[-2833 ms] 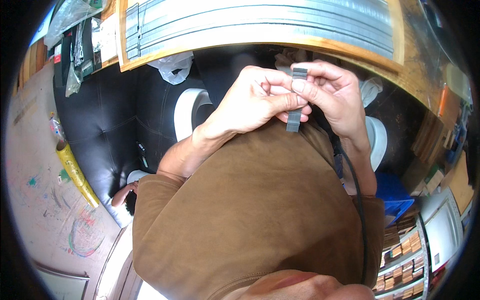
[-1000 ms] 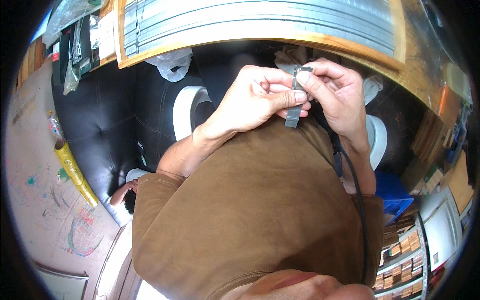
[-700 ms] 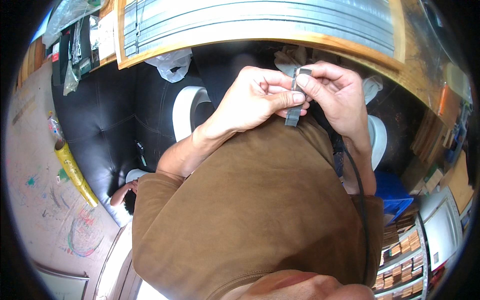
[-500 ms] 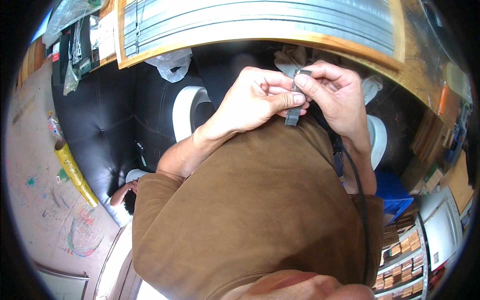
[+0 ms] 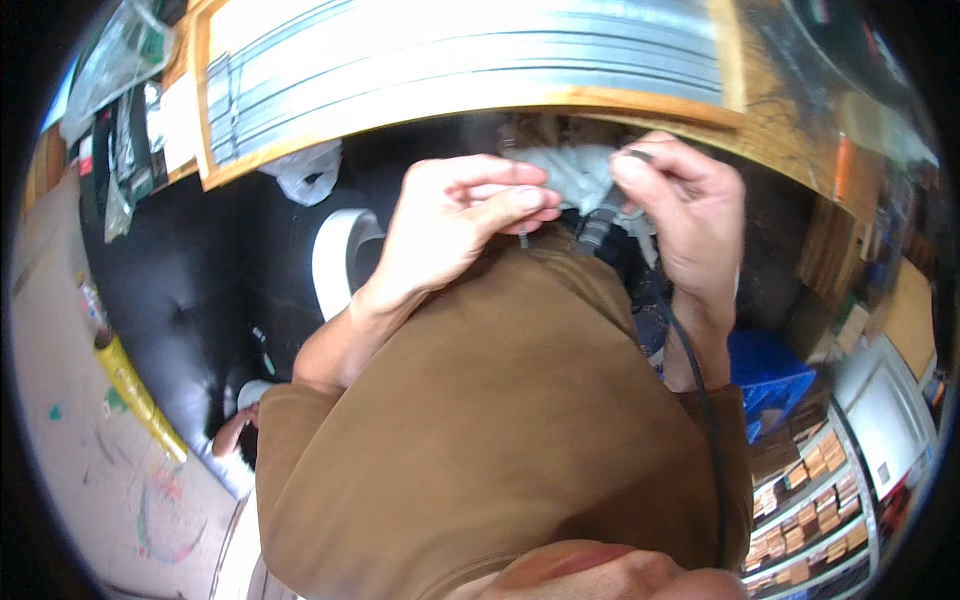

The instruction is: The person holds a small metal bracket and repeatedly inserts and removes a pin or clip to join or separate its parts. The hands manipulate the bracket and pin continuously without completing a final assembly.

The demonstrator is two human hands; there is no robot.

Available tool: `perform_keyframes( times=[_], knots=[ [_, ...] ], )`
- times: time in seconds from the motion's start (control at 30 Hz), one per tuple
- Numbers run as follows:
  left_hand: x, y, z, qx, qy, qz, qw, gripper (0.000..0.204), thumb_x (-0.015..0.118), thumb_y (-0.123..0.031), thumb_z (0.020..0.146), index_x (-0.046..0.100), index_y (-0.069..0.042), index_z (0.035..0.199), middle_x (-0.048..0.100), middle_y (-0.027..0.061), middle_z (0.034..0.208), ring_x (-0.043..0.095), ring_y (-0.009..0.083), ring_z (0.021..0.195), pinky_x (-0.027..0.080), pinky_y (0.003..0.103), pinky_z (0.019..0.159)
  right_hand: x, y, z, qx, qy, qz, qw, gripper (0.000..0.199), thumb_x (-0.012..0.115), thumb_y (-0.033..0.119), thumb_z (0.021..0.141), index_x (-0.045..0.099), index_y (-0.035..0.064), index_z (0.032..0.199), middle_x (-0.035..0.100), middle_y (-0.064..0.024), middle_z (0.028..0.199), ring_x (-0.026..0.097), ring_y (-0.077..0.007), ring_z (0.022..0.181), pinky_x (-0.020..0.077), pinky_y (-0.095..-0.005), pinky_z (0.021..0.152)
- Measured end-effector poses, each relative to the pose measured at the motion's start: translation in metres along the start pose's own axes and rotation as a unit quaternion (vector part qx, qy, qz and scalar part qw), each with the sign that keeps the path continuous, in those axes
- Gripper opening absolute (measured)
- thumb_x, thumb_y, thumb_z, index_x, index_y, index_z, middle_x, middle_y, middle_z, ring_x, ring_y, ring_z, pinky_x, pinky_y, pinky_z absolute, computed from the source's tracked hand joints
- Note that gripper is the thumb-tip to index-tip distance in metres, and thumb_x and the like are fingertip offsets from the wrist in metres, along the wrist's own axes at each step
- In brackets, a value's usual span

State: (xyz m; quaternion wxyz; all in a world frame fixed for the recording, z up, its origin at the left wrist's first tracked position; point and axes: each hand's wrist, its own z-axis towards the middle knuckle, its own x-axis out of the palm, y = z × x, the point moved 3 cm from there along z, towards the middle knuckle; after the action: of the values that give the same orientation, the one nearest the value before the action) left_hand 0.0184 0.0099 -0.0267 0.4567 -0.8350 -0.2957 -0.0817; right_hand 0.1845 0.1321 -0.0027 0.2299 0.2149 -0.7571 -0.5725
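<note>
My right hand (image 5: pixel 685 205) pinches a dark grey segmented strip (image 5: pixel 600 225), possibly a metal watch band; a short end shows above the thumb and the rest hangs below the fingers. Motion smears its details. Some distance to its left, my left hand (image 5: pixel 470 210) has thumb and fingers pressed together. A small thin grey piece (image 5: pixel 523 240) pokes out under those fingertips, too small to name. Both hands are in front of my brown shirt (image 5: pixel 480 400), below the edge of a wood-framed panel (image 5: pixel 450 75) with long silvery strips.
A white curved chair arm (image 5: pixel 335 265) stands left of my left forearm, near a black padded seat (image 5: pixel 190 290). A dark cable (image 5: pixel 700 385) runs past my right arm. To the right are a blue bin (image 5: pixel 770 385) and shelves of wooden blocks (image 5: pixel 820 500). Another person's arm (image 5: pixel 235 430) shows at left.
My hands have moved apart, the left one to the left. The left fingers came off the grey strip, which stays with my right hand. The whole view has shifted and blurred.
</note>
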Motion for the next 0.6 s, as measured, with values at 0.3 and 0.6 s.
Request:
perform_keyframes(
  times=[0.3,0.6],
  knots=[
    [0.002,-0.005,0.009,0.021,0.058,0.007,0.998,0.022,0.068,-0.004,0.091,0.066,0.007,0.110,0.072,0.0217,0.099,0.072,0.0288,0.093,0.061,0.036,0.082,-0.144,0.062,0.010,-0.132,-0.208,0.008,0.969,0.017,0.065,0.008,0.094,0.070,-0.0061,0.101,0.069,-0.0118,0.090,0.063,-0.0128,0.075,0.0512,-0.0245,0.069],
    [0.011,-0.008,0.010,-0.031,0.123,0.094,0.988,0.020,0.069,-0.003,0.091,0.069,0.005,0.109,0.074,0.0158,0.095,0.070,0.0161,0.082,0.057,0.025,0.073,0.008,-0.018,0.007,0.041,0.094,0.026,0.994,0.010,0.068,0.004,0.091,0.073,-0.0040,0.090,0.069,-0.0056,0.080,0.062,-0.0075,0.068,0.0496,-0.0204,0.061]
  ],
)
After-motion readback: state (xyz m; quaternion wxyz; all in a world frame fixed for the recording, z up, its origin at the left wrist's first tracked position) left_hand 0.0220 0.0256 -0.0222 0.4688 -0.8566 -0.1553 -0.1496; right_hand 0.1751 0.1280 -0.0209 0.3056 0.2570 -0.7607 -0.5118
